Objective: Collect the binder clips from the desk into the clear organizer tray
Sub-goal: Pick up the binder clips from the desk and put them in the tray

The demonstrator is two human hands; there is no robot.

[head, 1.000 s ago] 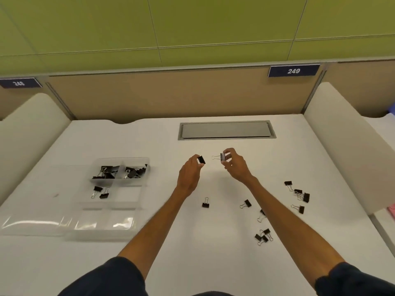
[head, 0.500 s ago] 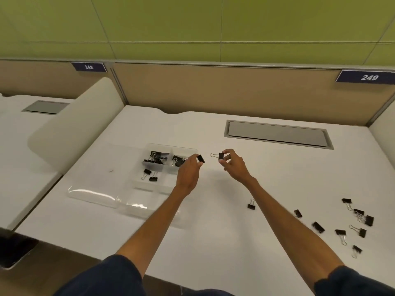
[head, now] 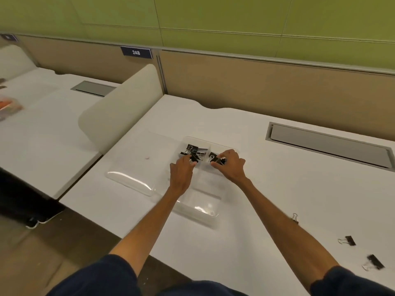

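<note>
The clear organizer tray (head: 201, 207) lies on the white desk, its clear lid (head: 132, 178) open flat to the left. Several black binder clips (head: 192, 149) sit in the tray's far compartments. My left hand (head: 181, 174) is over the far left compartment, pinching a black binder clip (head: 194, 158). My right hand (head: 232, 165) is over the far right compartment, its fingertips shut on another black binder clip (head: 221, 160). More loose clips lie on the desk at the right: one (head: 295, 217) beside my right forearm, one (head: 347, 240) and one (head: 374, 262) nearer the front edge.
A beige curved divider (head: 119, 116) stands left of the tray, between this desk and the neighbouring one. A grey cable hatch (head: 327, 144) is set into the desk at the back right. The desk's front edge runs diagonally below the tray, with the floor beyond it.
Both hands moved left from the middle of the desk to above the tray's far compartments, each still holding its clip. The view swung left, so most loose clips are out of frame.
</note>
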